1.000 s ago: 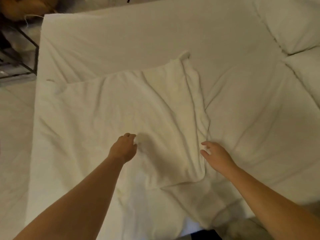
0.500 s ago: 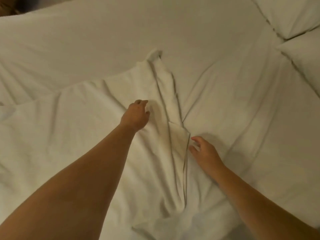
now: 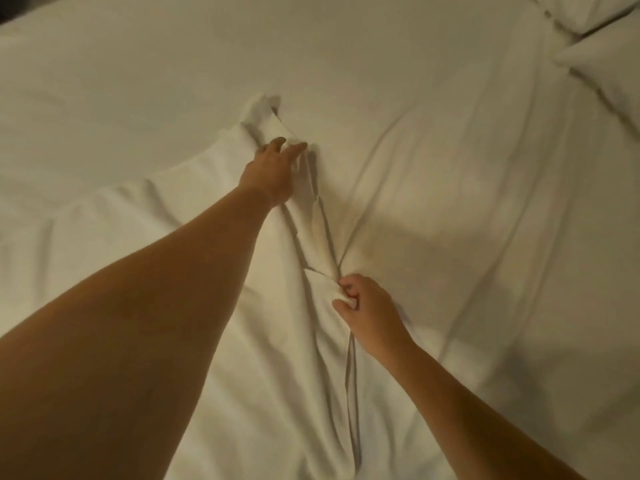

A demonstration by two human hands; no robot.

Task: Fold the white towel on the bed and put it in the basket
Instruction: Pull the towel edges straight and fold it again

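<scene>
The white towel (image 3: 145,216) lies spread and wrinkled over the left half of the white bed (image 3: 450,168), its right edge bunched into a ridge down the middle. My left hand (image 3: 273,171) reaches far forward with fingers apart, resting on the towel just below its far corner (image 3: 259,105). My right hand (image 3: 367,310) is nearer to me, its thumb and fingers pinched on the towel's right edge. No basket is in view.
Two white pillows (image 3: 609,60) lie at the upper right of the bed. The creased bed sheet stretches away to the right of the towel. A dark patch (image 3: 7,15) shows past the bed's far left corner.
My left hand has slid forward along the towel toward its far corner. My right hand, open beside the towel's edge before, has closed on that edge. The view has moved closer over the bed.
</scene>
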